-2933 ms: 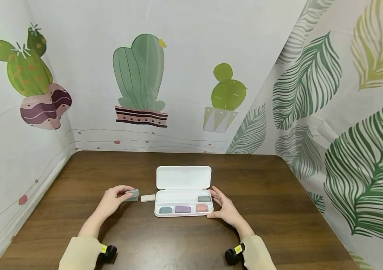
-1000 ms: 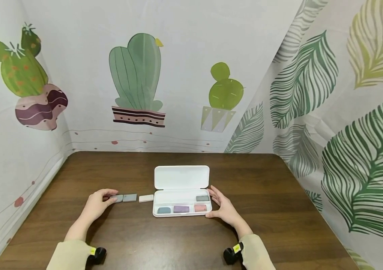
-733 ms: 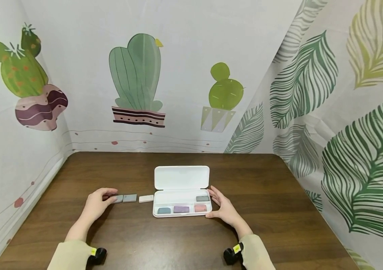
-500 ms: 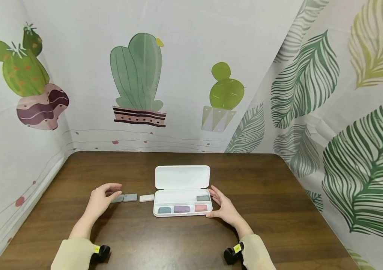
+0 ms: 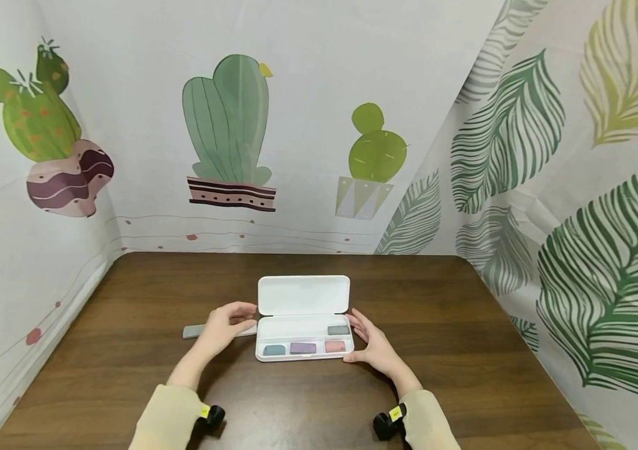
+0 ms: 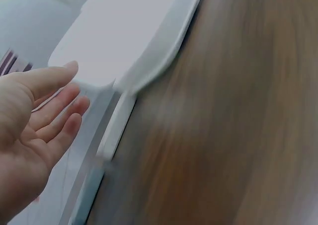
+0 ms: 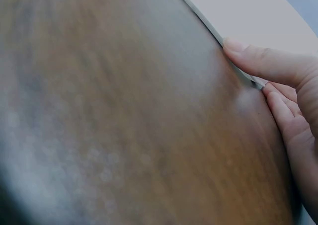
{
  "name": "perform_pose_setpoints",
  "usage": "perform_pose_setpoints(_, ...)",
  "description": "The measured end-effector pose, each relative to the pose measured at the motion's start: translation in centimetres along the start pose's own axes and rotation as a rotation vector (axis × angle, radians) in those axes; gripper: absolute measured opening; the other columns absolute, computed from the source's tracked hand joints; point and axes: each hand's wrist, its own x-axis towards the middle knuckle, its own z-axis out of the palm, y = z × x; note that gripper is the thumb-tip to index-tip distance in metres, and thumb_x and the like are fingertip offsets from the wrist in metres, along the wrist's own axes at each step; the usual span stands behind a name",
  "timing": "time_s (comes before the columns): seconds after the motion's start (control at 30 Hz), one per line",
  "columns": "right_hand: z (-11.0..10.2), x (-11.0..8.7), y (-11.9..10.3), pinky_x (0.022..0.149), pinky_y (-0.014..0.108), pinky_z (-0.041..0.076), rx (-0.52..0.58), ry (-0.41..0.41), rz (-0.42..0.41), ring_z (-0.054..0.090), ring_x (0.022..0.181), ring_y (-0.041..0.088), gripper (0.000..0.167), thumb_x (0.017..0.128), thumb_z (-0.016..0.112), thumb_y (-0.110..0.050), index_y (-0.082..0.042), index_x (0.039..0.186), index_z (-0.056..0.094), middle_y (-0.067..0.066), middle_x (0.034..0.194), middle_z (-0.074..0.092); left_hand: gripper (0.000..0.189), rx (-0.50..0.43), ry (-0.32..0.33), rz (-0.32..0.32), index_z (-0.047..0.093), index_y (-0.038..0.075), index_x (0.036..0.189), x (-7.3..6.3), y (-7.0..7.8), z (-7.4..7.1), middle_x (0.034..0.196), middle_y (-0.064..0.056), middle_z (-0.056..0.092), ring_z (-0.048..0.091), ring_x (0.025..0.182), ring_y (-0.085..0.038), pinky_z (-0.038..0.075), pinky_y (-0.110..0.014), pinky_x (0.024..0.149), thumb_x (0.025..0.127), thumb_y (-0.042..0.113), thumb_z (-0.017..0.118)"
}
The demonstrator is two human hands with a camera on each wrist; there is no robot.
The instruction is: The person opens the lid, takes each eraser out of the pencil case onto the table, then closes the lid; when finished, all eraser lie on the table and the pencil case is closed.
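A white hinged case (image 5: 304,295) lies with its lid up in the head view. In its front row sit a blue-grey block (image 5: 274,350), a purple block (image 5: 303,348) and a pink block (image 5: 334,346); a grey block (image 5: 338,330) lies in the back compartment. My right hand (image 5: 373,345) grips the case's right end, thumb at the front corner. My left hand (image 5: 227,327), fingers loosely bent and holding nothing, hovers by the case's left end. It partly covers a white block (image 6: 119,123) and a row of grey blocks (image 5: 192,331).
The brown wooden table (image 5: 307,412) carries the case and the blocks. Behind it hangs a white cloth backdrop (image 5: 307,125) printed with cacti and leaves. A black wrist camera (image 5: 215,417) sits at the left sleeve, another black camera (image 5: 384,426) at the right.
My left hand set a grey block at the row's left end, let go, and moved right toward the case. The right hand has stayed on the case.
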Motion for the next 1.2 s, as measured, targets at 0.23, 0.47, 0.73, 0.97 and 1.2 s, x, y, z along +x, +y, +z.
perform_pose_setpoints(0.23, 0.0, 0.0, -0.2, 0.113, 0.043, 0.033, 0.01, -0.007, 0.029, 0.038, 0.139, 0.042, 0.107, 0.068, 0.087, -0.002, 0.008, 0.151, 0.02, 0.028, 0.149, 0.039, 0.029, -0.027, -0.12, 0.039, 0.066, -0.007, 0.113, 1.1, 2.6, 3.9, 0.11, -0.022, 0.07, 0.066, 0.103, -0.035, 0.054, -0.042, 0.092, 0.087, 0.006, 0.072)
perform_pose_setpoints(0.47, -0.1, 0.1, -0.2, 0.113, 0.032, 0.035, 0.011, -0.004, 0.035, 0.038, 0.139, 0.04, 0.108, 0.067, 0.087, -0.001, 0.006, 0.152, 0.02, 0.028, 0.15, 0.039, 0.037, 0.01, -0.283, 0.054, 0.063, -0.008, 0.118, 2.0, 4.4, 7.6, 0.113, -0.021, 0.069, 0.065, 0.106, -0.036, 0.052, -0.045, 0.094, 0.087, 0.01, 0.071)
perform_pose_setpoints(0.73, 0.0, -0.1, -0.1, 0.113, 0.034, 0.034, 0.019, -0.011, 0.03, 0.037, 0.139, 0.041, 0.105, 0.07, 0.086, -0.002, 0.006, 0.151, 0.02, 0.028, 0.15, 0.039, 0.04, 0.065, -0.379, 0.079, 0.062, -0.007, 0.121, 3.0, 5.8, 11.3, 0.116, -0.021, 0.067, 0.065, 0.105, -0.035, 0.053, -0.044, 0.092, 0.088, 0.013, 0.071)
perform_pose_setpoints(0.97, -0.1, -0.1, 0.0, 0.113, 0.032, 0.035, 0.033, -0.012, 0.005, 0.036, 0.139, 0.043, 0.105, 0.07, 0.085, -0.001, 0.007, 0.151, 0.02, 0.029, 0.149, 0.039, 0.04, 0.178, -0.371, 0.115, 0.063, -0.006, 0.121, 3.7, 6.9, 13.8, 0.118, -0.02, 0.068, 0.064, 0.11, -0.034, 0.051, -0.045, 0.096, 0.089, 0.015, 0.07)
perform_pose_setpoints(1.2, -0.2, -0.1, 0.0, 0.113, 0.04, 0.032, 0.041, -0.022, 0.002, 0.036, 0.14, 0.041, 0.105, 0.071, 0.086, -0.003, 0.008, 0.151, 0.019, 0.029, 0.15, 0.038, 0.037, 0.248, -0.344, 0.138, 0.064, -0.005, 0.121, 3.6, 7.0, 15.0, 0.122, -0.018, 0.067, 0.06, 0.119, -0.032, 0.046, -0.044, 0.103, 0.089, 0.012, 0.067)
